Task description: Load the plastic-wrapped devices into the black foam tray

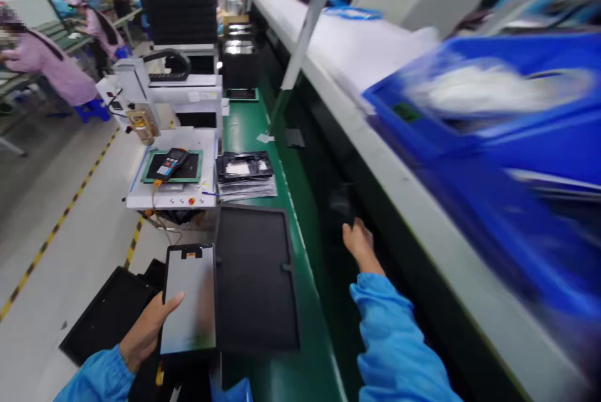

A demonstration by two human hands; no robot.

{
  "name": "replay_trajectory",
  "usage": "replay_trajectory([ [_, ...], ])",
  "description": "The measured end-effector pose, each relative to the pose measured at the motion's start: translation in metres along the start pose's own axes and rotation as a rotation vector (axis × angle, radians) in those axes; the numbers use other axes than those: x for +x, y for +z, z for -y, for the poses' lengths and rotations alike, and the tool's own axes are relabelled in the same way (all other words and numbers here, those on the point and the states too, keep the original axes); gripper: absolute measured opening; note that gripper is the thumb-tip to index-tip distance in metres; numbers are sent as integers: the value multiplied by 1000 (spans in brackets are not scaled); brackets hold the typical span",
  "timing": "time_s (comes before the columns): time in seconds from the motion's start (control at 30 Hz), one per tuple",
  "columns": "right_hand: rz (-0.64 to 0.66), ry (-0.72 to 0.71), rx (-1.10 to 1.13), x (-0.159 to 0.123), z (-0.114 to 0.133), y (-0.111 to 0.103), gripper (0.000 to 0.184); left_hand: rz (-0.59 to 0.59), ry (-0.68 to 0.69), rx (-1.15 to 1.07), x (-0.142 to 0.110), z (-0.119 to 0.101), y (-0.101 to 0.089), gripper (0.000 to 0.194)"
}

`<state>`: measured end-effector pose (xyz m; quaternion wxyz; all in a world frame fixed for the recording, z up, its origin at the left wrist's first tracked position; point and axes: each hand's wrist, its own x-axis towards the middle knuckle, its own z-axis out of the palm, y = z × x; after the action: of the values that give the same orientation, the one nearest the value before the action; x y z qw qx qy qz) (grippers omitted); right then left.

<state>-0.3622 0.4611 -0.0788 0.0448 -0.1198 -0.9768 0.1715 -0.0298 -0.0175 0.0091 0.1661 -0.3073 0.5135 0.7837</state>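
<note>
Tablet panel [188, 299]: clamped in my left hand [148, 333], thumb across the front, long side pointing away, just beside the black tray [256, 280].
Right hand [359, 244]: empty, fingers loosely apart, well right of the tray, closer to the dark gap.
Bin [488, 98]: blue, blurry, far right of the tray.
Labels: nothing readable.

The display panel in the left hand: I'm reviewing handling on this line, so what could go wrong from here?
The display panel is held from one side by the bare left hand alone, so it might slip or flex. The thumb reaches onto its pale face, which could leave smudges or marks. The panel is also close beside the black tray on the green belt, so a careless swing might knock its edge.
</note>
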Motion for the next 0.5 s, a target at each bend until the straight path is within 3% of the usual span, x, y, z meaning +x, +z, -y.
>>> replay_trajectory([
  [0.13,109,-131,229,-137,3,-100,41,211,47,338,-17,-19,-2,60],
  [0.2,228,-237,326,-205,26,-145,35,325,112,532,-31,-32,4,62],
  [0.27,384,-331,375,-265,58,-180,31,525,180,672,-49,-42,15,70],
  [0.37,617,-519,410,-339,107,-206,29,926,210,792,-81,-44,33,83],
  [0.43,717,-647,463,-383,133,-208,24,1091,209,847,-104,-33,38,79],
  [0.5,765,-695,552,-426,150,-202,20,1184,147,877,-127,-13,34,67],
])
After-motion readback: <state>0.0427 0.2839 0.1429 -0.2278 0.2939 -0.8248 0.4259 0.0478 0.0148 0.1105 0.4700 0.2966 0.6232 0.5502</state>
